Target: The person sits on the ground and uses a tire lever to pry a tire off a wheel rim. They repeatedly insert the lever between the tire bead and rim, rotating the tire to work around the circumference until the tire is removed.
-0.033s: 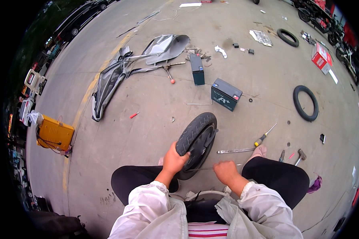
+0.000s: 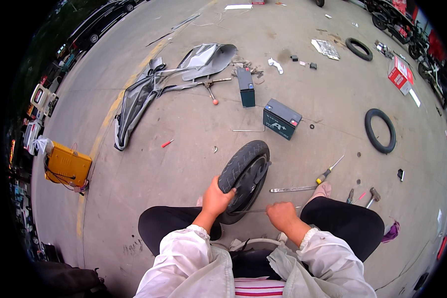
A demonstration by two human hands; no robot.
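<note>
We hold the tilted wheel [image 2: 243,161] on the ground between our feet, left hand [image 2: 218,197] grasping its tyre, right hand [image 2: 282,214] clenched around a thin metal rod [image 2: 256,211] that reaches the wheel's lower part.

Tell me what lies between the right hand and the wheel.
A thin metal rod, gripped in the right hand, points toward the wheel, as the head view shows.
</note>
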